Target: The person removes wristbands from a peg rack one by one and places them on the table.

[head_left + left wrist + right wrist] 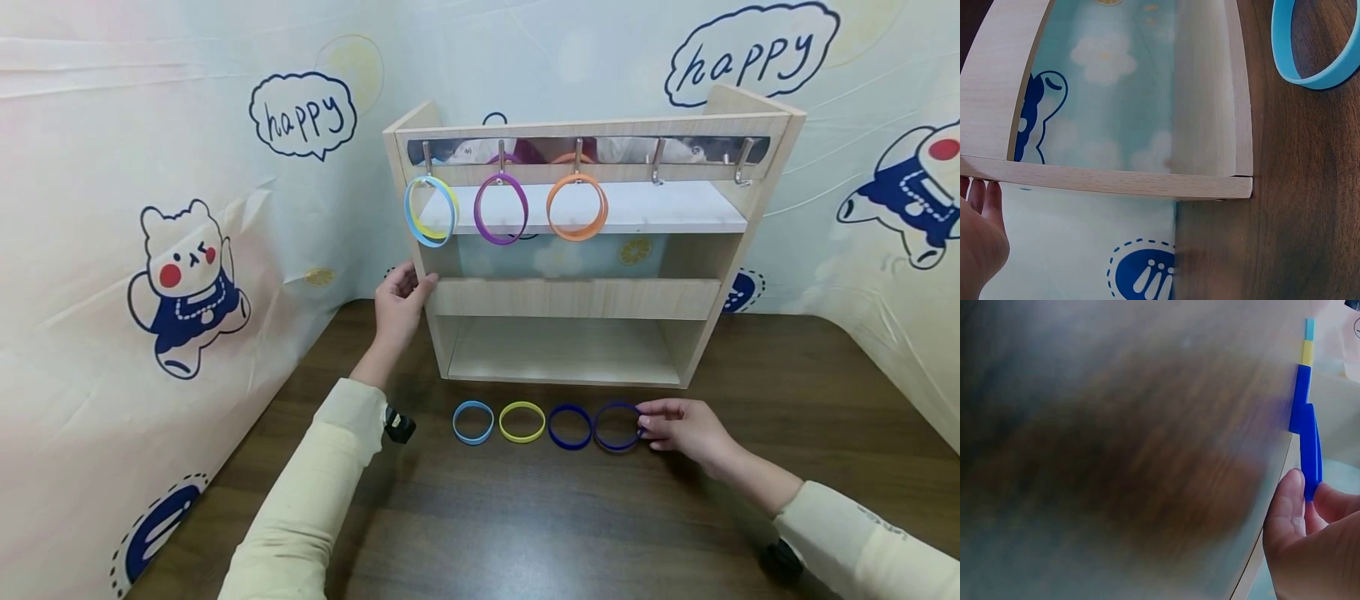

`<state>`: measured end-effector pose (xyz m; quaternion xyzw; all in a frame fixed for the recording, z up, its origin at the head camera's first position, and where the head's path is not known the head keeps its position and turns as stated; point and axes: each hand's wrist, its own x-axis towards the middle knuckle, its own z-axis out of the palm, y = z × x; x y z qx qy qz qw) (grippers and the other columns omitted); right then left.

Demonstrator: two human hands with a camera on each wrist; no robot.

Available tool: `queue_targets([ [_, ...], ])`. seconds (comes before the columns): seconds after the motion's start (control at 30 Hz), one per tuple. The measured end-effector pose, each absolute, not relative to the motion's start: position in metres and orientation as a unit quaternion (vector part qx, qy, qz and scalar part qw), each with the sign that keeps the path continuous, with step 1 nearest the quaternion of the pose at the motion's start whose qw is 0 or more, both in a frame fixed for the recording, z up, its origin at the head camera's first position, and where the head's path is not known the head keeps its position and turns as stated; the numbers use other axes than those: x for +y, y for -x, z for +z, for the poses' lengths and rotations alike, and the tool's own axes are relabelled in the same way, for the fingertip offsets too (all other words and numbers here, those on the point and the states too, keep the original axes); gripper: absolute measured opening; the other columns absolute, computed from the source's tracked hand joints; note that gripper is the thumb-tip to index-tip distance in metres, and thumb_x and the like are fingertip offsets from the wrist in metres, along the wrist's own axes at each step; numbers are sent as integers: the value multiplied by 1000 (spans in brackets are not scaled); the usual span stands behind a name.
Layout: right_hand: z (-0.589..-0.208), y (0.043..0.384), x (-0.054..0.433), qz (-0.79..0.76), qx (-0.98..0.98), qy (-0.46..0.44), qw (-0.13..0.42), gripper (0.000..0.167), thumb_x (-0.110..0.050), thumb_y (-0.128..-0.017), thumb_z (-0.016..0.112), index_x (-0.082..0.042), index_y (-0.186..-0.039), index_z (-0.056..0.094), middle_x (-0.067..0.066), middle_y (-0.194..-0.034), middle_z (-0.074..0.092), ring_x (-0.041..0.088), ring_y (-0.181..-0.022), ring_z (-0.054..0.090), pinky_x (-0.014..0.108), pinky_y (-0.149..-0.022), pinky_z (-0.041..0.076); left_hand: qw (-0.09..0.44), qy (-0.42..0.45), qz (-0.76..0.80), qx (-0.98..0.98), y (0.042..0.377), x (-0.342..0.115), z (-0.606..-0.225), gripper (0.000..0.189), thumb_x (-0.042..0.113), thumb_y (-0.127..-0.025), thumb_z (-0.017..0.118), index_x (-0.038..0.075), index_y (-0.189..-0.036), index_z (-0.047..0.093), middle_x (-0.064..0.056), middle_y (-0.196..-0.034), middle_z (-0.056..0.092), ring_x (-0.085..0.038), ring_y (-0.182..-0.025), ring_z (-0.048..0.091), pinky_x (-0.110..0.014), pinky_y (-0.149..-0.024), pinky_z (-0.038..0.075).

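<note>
My right hand [690, 429] pinches the right edge of a dark blue silicone wristband [598, 440] between thumb and fingers. In the right wrist view this wristband [1310, 444] slightly overlaps the dark blue one beside it. A second dark blue wristband [569, 447], a yellow one [522, 440] and a light blue one [473, 442] lie in a row to its left. At the wooden shelf's [577, 298] left side, my left hand [397, 308] rests with its fingertips against the outer panel and the thumb at the front edge.
Several metal hooks line the shelf's top rail. Light blue and yellow wristbands [410, 218] share the leftmost hook, a purple wristband [477, 212] the second, orange wristbands [600, 218] the third. Two hooks [657, 161] on the right hold nothing. A printed cloth [187, 125] surrounds the brown table [525, 525].
</note>
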<state>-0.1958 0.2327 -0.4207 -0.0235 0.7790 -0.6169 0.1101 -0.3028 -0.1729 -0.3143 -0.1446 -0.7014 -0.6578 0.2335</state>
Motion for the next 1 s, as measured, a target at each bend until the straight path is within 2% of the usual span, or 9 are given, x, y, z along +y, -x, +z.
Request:
queue_targets([
  [0.3,-422,196,231,-603,789,16,115,35,-3,-95,61,17,-121,55,17,-98,69,22,-86,67,34,-70,56,236,150,-655,-702,303,-173,-315,38,8,-92,67,-5,-127,59,-21,-119,63,-14,-98,61,-26,-82,50],
  [0.53,-423,195,231,-591,797,15,121,35,-5,-95,61,16,-123,55,17,-102,67,22,-88,67,34,-71,56,240,162,-651,-701,303,-172,-314,39,7,-92,66,-10,-126,57,-31,-122,58,-15,-100,61,-25,-83,50],
  [1.0,-425,195,229,-576,810,14,114,34,-3,-93,63,15,-121,57,19,-107,67,21,-89,66,34,-70,56,243,166,-655,-696,303,-173,-314,38,6,-92,66,-10,-125,58,-33,-121,58,-12,-97,61,-24,-81,50],
])
